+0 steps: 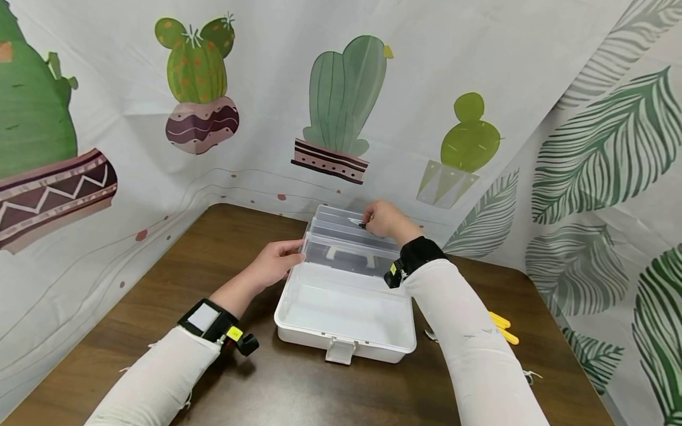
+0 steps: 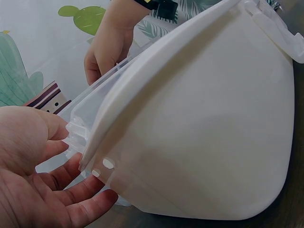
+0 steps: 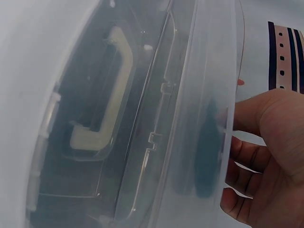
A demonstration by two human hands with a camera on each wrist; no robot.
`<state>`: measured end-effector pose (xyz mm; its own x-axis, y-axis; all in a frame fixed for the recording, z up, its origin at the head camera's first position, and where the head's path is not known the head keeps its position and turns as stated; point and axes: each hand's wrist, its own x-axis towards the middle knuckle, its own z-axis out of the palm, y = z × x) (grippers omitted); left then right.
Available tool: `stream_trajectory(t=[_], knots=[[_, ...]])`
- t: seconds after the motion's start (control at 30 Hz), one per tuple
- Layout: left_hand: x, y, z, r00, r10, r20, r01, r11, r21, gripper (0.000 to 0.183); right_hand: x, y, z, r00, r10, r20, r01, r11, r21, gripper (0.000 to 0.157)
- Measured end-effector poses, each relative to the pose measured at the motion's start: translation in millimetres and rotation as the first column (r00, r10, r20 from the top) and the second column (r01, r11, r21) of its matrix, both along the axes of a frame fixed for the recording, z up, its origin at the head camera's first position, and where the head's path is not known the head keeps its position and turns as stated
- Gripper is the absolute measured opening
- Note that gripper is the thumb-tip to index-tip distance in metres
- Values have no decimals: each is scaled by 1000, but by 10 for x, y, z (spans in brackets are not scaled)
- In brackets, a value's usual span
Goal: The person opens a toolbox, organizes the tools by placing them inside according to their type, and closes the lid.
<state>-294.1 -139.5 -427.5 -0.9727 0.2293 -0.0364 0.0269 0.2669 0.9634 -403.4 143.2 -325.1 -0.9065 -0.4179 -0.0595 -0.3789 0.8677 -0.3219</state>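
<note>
A white storage box (image 1: 346,307) stands with its clear lid (image 1: 341,255) folded back, and a clear tray (image 1: 333,228) lies behind it. My left hand (image 1: 277,260) rests against the left side near the hinge; its fingers (image 2: 90,204) lie fairly straight against the box's corner in the left wrist view. At the far end, my right hand (image 1: 385,219) pinches a small thing with dark and pale parts (image 1: 362,225) over the tray. Through cloudy plastic in the right wrist view shows a blurred dark, pointed shape (image 3: 207,152); its kind cannot be told.
Yellow handles (image 1: 503,328) lie on the brown table (image 1: 245,378) right of the box, partly behind my right sleeve. A small shiny curved thing (image 1: 430,335) is beside the box. A cactus-printed cloth (image 1: 266,89) hangs close behind the table.
</note>
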Motion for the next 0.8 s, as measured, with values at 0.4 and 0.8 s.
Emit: stream_trajectory(t=[0.4, 0.8], knots=[[25, -14, 5, 1000, 5, 3, -5, 1000, -12, 51, 287, 229, 96, 982, 169, -80, -177, 979, -99, 16], [10, -19, 0, 1000, 3, 1, -3, 1000, -18, 50, 734, 784, 156, 975, 191, -116, -206, 969, -139, 20]])
